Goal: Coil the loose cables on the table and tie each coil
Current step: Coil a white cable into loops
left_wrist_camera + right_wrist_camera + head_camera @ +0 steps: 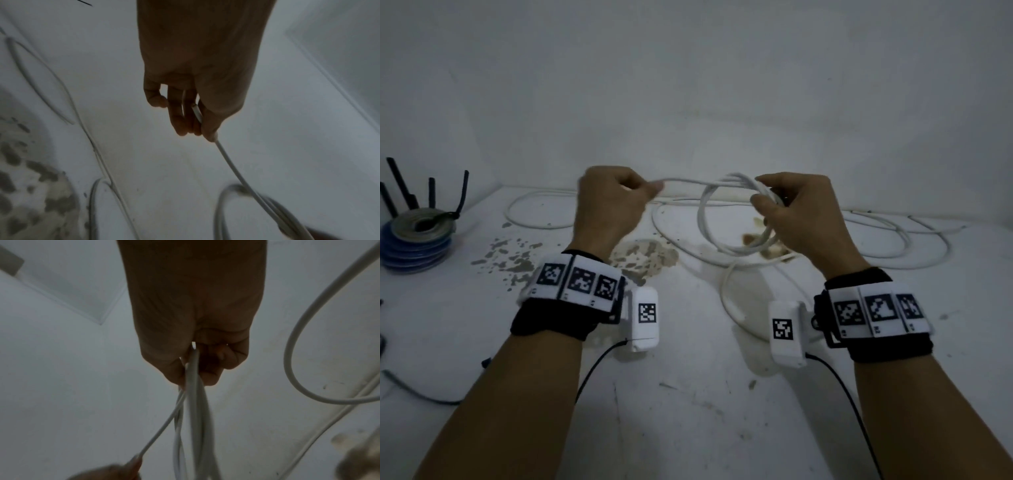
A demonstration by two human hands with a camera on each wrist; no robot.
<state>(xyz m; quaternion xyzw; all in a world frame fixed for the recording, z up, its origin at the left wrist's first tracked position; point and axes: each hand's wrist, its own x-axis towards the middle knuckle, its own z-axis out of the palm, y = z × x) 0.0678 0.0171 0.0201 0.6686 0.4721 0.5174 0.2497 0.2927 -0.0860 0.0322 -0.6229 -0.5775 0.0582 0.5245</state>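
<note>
Tied coils (416, 240) far left on table (688, 394), loose cable (876, 240) along back edge, held coil (726, 219) between hands above it

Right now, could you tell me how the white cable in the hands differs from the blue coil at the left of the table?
The white cable is held in the air, only partly looped, its tail trailing loose over the table; the blue coil rests on the table, fully wound. The white cable has no tie; the blue coil appears bound by a black tie. Both form round loops.
</note>
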